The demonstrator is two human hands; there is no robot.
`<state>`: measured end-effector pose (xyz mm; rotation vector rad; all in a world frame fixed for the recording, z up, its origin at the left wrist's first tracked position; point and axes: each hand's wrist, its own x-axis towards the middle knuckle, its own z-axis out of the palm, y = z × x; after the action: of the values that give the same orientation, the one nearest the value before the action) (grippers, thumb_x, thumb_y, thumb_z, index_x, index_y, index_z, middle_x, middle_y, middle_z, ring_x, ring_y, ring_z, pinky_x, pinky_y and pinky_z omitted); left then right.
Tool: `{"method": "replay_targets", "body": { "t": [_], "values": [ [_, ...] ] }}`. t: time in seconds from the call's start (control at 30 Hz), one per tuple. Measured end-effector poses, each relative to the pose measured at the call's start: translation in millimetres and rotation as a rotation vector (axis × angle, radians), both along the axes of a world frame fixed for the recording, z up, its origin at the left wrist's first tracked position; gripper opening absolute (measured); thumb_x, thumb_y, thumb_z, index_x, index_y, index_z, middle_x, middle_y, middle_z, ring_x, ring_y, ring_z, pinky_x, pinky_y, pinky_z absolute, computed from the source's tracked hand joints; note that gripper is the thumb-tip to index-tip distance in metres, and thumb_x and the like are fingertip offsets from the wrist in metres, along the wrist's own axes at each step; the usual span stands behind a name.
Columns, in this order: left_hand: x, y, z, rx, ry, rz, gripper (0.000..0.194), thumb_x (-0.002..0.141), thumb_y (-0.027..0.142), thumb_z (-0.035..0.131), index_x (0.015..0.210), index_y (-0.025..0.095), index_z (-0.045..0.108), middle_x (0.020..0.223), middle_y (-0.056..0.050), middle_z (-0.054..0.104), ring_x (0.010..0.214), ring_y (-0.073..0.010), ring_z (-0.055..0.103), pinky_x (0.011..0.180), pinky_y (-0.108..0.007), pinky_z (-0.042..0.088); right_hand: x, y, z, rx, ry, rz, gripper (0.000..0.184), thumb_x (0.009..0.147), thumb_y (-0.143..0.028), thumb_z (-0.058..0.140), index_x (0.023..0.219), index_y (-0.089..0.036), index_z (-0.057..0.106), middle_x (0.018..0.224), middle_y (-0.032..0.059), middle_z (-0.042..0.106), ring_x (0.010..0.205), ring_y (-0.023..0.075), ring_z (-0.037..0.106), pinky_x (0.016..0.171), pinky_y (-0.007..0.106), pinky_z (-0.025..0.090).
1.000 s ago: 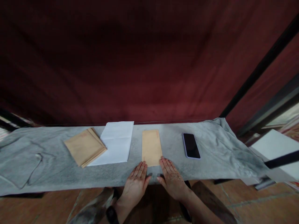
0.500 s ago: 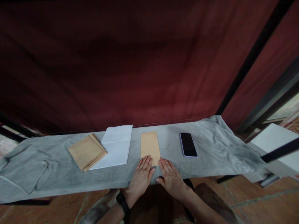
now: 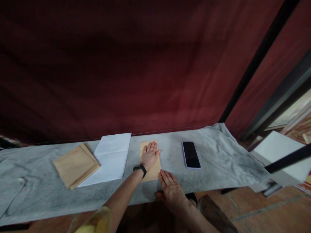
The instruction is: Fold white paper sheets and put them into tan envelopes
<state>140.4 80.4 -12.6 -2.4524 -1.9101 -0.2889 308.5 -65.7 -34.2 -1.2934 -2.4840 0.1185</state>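
Note:
A single brown paper envelope (image 3: 152,173) lies flat on the grey cloth in front of me. Across its upper half rests my left hand (image 3: 149,154), palm down with the fingers stretched out; a black band circles that wrist. My right hand (image 3: 172,190) is flat too, its fingertips at the envelope's lower right corner. To the left are white paper sheets (image 3: 113,157) with a crease across them, and a stack of brown envelopes (image 3: 75,165) overlaps their lower left part. A phone (image 3: 191,154) with a dark screen and a pale purple case lies to the right.
The grey cloth (image 3: 211,145) covers a long narrow table with a dark red curtain (image 3: 136,81) behind it. At the right a slanting dark pole (image 3: 257,61) rises, and white boards (image 3: 282,155) stand beside the table. A thin cord (image 3: 16,195) lies at the left.
My left hand has slid forward from the envelope's lower edge onto its upper half. My right hand stays by the lower right corner. The whole view has shifted slightly.

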Motion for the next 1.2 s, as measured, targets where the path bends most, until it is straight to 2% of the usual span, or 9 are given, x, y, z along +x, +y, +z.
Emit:
{"method": "replay_targets", "body": {
  "t": [0.1, 0.2, 0.3, 0.4, 0.53, 0.67, 0.8, 0.93, 1.2],
  "values": [
    [0.8, 5.9, -1.0, 0.008, -0.002, 0.002, 0.061, 0.102, 0.046, 0.022, 0.154, 0.015, 0.03, 0.157, -0.013, 0.037, 0.148, -0.0307, 0.027, 0.118, -0.055, 0.021, 0.7, 0.9, 7.6, -0.055, -0.014, -0.003, 0.061, 0.094, -0.037, 0.058, 0.147, -0.01, 0.044, 0.151, 0.0165, 0.044, 0.138, 0.0284, 0.045, 0.116, 0.041, 0.036],
    [-3.0, -8.2, -3.0, -0.005, 0.027, -0.066, 0.061, 0.102, 0.046, 0.022, 0.155, 0.018, 0.026, 0.159, -0.01, 0.034, 0.149, -0.0293, 0.023, 0.119, -0.054, 0.018, 1.1, 2.6, 18.3, -0.156, -0.026, 0.008, 0.06, 0.096, -0.038, 0.054, 0.147, -0.01, 0.044, 0.153, 0.0161, 0.042, 0.139, 0.0281, 0.044, 0.117, 0.04, 0.034],
    [-11.1, -40.5, -3.8, -0.042, 0.064, -0.159, 0.059, 0.103, 0.046, 0.022, 0.156, 0.02, 0.024, 0.161, -0.006, 0.03, 0.15, -0.0258, 0.021, 0.121, -0.051, 0.018, 0.0, 3.2, 28.6, -0.234, -0.015, -0.003, 0.058, 0.098, -0.042, 0.048, 0.147, -0.01, 0.044, 0.154, 0.0153, 0.039, 0.141, 0.0273, 0.04, 0.118, 0.039, 0.031],
    [-22.4, -84.4, -2.7, -0.01, 0.07, -0.273, 0.057, 0.104, 0.046, 0.023, 0.157, 0.025, 0.019, 0.161, -0.002, 0.029, 0.15, -0.0224, 0.022, 0.121, -0.047, 0.02, -2.4, 1.4, 33.1, -0.256, -0.009, -0.026, 0.058, 0.099, -0.044, 0.047, 0.146, -0.01, 0.045, 0.155, 0.0147, 0.038, 0.142, 0.0271, 0.038, 0.119, 0.04, 0.03],
    [-37.4, -142.4, -0.4, 0.034, 0.076, -0.359, 0.059, 0.104, 0.045, 0.029, 0.158, 0.027, 0.011, 0.162, -0.003, 0.028, 0.149, -0.0206, 0.026, 0.121, -0.044, 0.024, -5.2, -3.8, 27.8, -0.203, -0.03, -0.035, 0.058, 0.099, -0.041, 0.046, 0.147, -0.008, 0.044, 0.155, 0.0168, 0.037, 0.143, 0.0275, 0.037, 0.12, 0.042, 0.028],
    [-45.0, -177.1, 0.1, 0.068, 0.081, -0.341, 0.065, 0.102, 0.046, 0.035, 0.158, 0.023, 0.009, 0.161, -0.007, 0.03, 0.147, -0.0203, 0.031, 0.118, -0.041, 0.032, -8.5, -11.5, 16.1, -0.073, -0.024, -0.005, 0.058, 0.098, -0.033, 0.046, 0.15, -0.008, 0.037, 0.158, 0.0165, 0.031, 0.145, 0.0287, 0.032, 0.121, 0.049, 0.025],
    [-42.6, -187.0, -3.2, 0.107, 0.08, -0.295, 0.07, 0.101, 0.049, 0.037, 0.158, 0.019, 0.011, 0.158, -0.01, 0.036, 0.144, -0.0213, 0.036, 0.115, -0.042, 0.036, -13.5, -20.3, 2.7, 0.081, 0.02, 0.092, 0.063, 0.096, -0.029, 0.047, 0.154, -0.012, 0.029, 0.159, 0.0111, 0.03, 0.147, 0.0232, 0.029, 0.122, 0.043, 0.024],
    [-38.8, -192.0, -10.4, 0.149, 0.061, -0.216, 0.07, 0.1, 0.05, 0.037, 0.157, 0.015, 0.016, 0.156, -0.014, 0.038, 0.144, -0.024, 0.037, 0.114, -0.043, 0.039, -12.9, -23.8, -7.3, 0.147, 0.033, 0.039, 0.062, 0.095, -0.03, 0.05, 0.151, -0.008, 0.035, 0.156, 0.0143, 0.036, 0.145, 0.0229, 0.033, 0.121, 0.04, 0.026],
    [-34.3, -203.2, -13.7, 0.228, 0.064, -0.08, 0.064, 0.1, 0.051, 0.038, 0.15, 0.012, 0.035, 0.151, -0.017, 0.046, 0.141, -0.0267, 0.041, 0.111, -0.045, 0.043, -4.1, -23.5, -1.5, 0.116, -0.003, -0.04, 0.06, 0.098, -0.042, 0.049, 0.146, -0.005, 0.044, 0.151, 0.0173, 0.044, 0.141, 0.0256, 0.04, 0.12, 0.043, 0.027]
  ]
}}
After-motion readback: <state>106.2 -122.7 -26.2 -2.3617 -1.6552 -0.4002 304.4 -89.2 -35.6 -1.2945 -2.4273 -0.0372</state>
